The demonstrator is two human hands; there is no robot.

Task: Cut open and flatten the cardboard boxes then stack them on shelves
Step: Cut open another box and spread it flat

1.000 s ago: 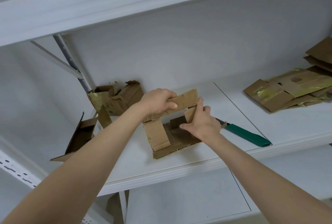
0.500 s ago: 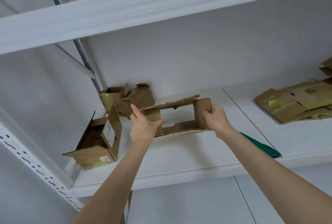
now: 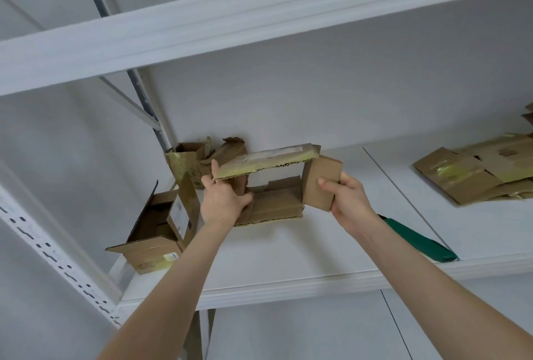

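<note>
Currently, the small cardboard box (image 3: 274,183) is held in the air above the white shelf (image 3: 288,256), at about the centre of the view, opened into a rectangular sleeve with both ends cut through. The left hand (image 3: 223,204) grips the sleeve's left wall, thumb raised against the top panel; the right hand (image 3: 350,201) grasps the right wall, thumb on its outer face and the other digits behind. The box is judged light, being carried at arm's length by fingertips alone. Its corrugated panels appear stiff across their faces but should hinge freely at the creases, so the recommended hold is on two opposite walls close to the folds, pressing diagonally to collapse the sleeve flat. Torn edges and yellowish tape residue suggest a dry, non-slip surface; the exposed fluting may crush if pinched hard. Count: one box in hand; one open box (image 3: 153,232) lying on its side at 8 o'clock; a crumpled group of boxes (image 3: 202,157) at 10 o'clock, number unclear; one pile of flattened cardboard (image 3: 473,175) at 3 o'clock, sheet count unclear; one green-handled cutter (image 3: 418,241) at 4 o'clock, partly hidden by the right forearm.
</note>
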